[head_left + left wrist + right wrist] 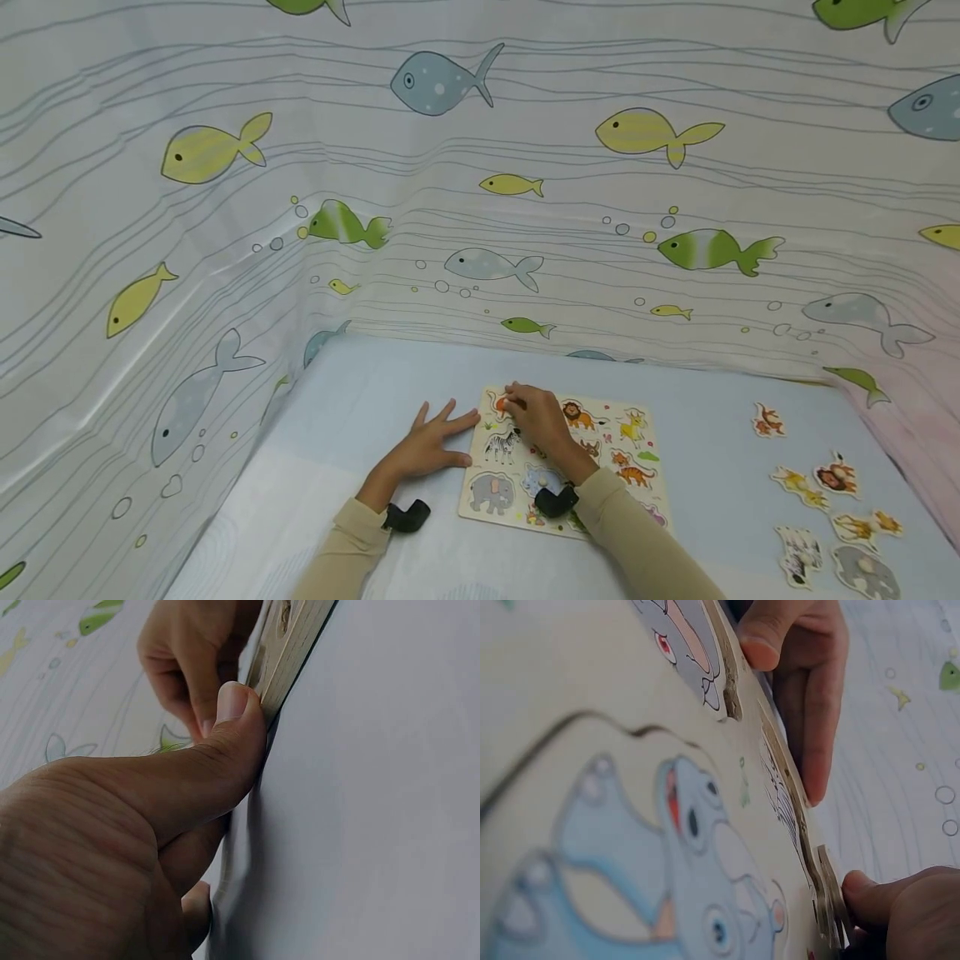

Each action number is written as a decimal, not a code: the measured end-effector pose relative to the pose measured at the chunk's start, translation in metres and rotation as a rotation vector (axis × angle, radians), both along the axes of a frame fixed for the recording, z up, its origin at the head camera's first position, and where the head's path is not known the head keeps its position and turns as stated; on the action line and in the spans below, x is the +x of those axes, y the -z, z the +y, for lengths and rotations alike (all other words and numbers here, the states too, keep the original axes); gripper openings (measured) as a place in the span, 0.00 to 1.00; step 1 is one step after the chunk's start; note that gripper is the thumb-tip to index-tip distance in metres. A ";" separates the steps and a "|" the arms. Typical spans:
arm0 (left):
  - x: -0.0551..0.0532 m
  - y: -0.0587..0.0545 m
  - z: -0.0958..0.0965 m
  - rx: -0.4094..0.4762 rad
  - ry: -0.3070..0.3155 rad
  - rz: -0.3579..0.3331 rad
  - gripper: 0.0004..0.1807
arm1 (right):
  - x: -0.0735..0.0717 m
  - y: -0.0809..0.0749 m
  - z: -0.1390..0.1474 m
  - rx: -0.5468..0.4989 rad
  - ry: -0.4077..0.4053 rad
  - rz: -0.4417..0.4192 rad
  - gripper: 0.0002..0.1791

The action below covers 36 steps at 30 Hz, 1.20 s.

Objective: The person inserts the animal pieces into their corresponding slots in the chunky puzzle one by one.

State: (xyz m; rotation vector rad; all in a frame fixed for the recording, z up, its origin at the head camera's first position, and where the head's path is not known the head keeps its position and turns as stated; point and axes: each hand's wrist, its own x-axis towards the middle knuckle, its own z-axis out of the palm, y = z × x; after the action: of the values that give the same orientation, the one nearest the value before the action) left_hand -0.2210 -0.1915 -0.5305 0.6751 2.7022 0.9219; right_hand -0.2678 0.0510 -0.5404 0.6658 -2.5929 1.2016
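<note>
A wooden animal puzzle board (520, 502) lies flat on the table. At its left side my left hand (431, 442) rests with spread fingers, fingertips at the board's edge. The left wrist view has the left thumb (232, 727) against that wooden edge. Over the upper left corner, my right hand (543, 421) pinches a thin puzzle piece (831, 892), seen nearly edge-on in the right wrist view. Orange (501, 406) shows beside the right fingertips; the hand hides most of that spot. Zebra (501, 447) and elephant (491, 493) pictures lie below it.
Several loose animal pieces lie on the table at the right, among them a lion (836, 477), a zebra (801, 554) and an elephant (866, 571). A fish-patterned sheet (570, 217) hangs behind and at the sides of the pale tabletop (375, 392).
</note>
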 end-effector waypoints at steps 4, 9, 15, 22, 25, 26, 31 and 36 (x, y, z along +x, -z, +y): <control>0.001 0.000 0.000 -0.009 -0.010 -0.001 0.43 | 0.000 0.001 -0.001 0.012 -0.008 0.040 0.11; 0.000 0.001 0.000 -0.002 -0.013 -0.006 0.43 | 0.000 0.001 -0.001 0.019 -0.011 0.075 0.11; -0.001 0.000 0.001 -0.009 -0.013 -0.008 0.43 | -0.002 0.003 -0.002 0.039 0.004 0.083 0.12; -0.001 -0.001 0.001 0.000 -0.006 0.004 0.43 | -0.003 0.004 -0.003 0.047 0.009 0.066 0.12; -0.001 -0.001 0.002 0.000 -0.002 0.004 0.43 | -0.003 0.003 -0.002 0.046 0.010 0.028 0.13; -0.001 -0.001 0.002 -0.002 -0.003 0.002 0.43 | -0.002 0.003 -0.003 0.046 0.008 0.012 0.13; -0.001 0.000 0.001 -0.006 -0.013 -0.005 0.43 | -0.001 0.000 -0.004 0.047 0.004 -0.033 0.15; -0.001 0.002 0.000 0.000 -0.018 -0.006 0.42 | 0.000 -0.003 -0.004 0.039 0.009 -0.074 0.18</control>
State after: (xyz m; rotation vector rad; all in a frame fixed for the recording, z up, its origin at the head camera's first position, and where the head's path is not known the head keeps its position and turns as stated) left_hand -0.2218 -0.1914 -0.5322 0.6476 2.7069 0.9273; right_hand -0.2682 0.0468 -0.5374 0.6278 -2.6829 1.1981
